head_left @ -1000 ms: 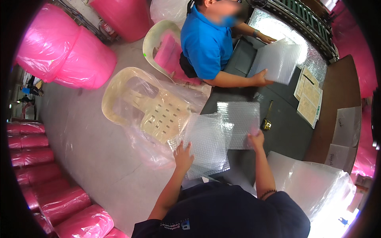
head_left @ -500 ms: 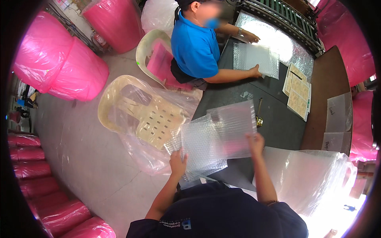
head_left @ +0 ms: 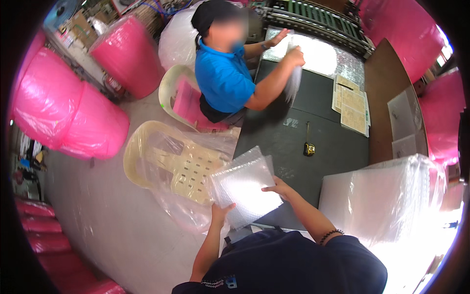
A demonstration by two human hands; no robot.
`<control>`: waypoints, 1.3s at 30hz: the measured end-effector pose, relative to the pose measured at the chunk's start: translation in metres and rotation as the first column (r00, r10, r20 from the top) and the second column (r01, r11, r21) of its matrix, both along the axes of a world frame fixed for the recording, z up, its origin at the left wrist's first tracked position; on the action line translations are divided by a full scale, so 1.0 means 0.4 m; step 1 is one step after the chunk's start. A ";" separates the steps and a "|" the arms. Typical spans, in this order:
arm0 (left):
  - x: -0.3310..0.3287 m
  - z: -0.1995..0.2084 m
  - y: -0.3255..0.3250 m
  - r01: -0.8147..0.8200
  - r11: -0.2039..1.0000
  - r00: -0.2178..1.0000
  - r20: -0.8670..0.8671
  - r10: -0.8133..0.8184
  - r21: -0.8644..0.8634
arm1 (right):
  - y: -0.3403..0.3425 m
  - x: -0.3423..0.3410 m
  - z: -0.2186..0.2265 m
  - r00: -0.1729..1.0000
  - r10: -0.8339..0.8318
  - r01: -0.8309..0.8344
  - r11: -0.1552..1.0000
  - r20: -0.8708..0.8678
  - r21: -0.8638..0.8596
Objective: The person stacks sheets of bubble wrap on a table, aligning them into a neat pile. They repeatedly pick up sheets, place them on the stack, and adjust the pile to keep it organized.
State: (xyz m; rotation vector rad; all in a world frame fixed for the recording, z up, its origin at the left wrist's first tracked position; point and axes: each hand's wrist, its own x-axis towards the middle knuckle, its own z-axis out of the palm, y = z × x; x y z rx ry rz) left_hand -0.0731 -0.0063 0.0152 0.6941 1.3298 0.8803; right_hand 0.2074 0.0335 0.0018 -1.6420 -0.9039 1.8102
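Several clear bubble-wrap pouches point(head_left: 245, 188) lie together in a stack between my hands, over the near left edge of the black table point(head_left: 338, 147). Their lower left side is gripped by my left hand point(head_left: 222, 213), thumb on top. My right hand point(head_left: 281, 188) holds their right edge, with its thumb over the top face. The fingers beneath are hidden. Across the table a co-worker in a blue shirt point(head_left: 223, 73) holds up another bubble-wrap piece point(head_left: 293, 83) with one hand, the other hand raised with its fingers spread.
A tape measure point(head_left: 309, 149) and printed sheets point(head_left: 353, 108) rest on the table. At right is a plastic-wrapped stack point(head_left: 372, 196) beside a brown board point(head_left: 391, 98). A plastic-draped cream chair point(head_left: 133, 157) stands left, with pink wrapped rolls point(head_left: 93, 117) beyond.
The pouches, earlier spread apart between my hands, are now in one stack. My right hand has moved left. The co-worker has raised the bubble-wrap piece off the table.
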 end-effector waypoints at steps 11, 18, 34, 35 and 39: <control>0.185 0.389 0.062 0.287 0.695 0.896 0.073 -0.438 0.659 | -0.233 0.170 0.529 0.971 -0.235 0.154 0.763 0.046 0.628; 0.314 0.430 0.107 0.351 0.619 0.700 0.242 -0.672 0.702 | -0.362 0.229 0.522 0.861 -0.482 0.215 0.633 0.161 0.744; 0.355 0.096 0.093 0.739 0.560 0.584 0.060 -0.810 0.373 | -0.497 0.221 0.074 0.734 -0.627 0.428 0.725 0.260 0.539; 0.360 0.112 0.090 0.730 0.632 0.600 0.197 -0.775 0.262 | -0.498 0.223 0.078 0.721 -0.643 0.446 0.716 0.259 0.536; 0.348 0.069 0.098 0.770 0.405 0.579 -0.274 -0.768 0.493 | -0.493 0.233 0.089 0.752 -0.614 0.380 0.700 0.239 0.604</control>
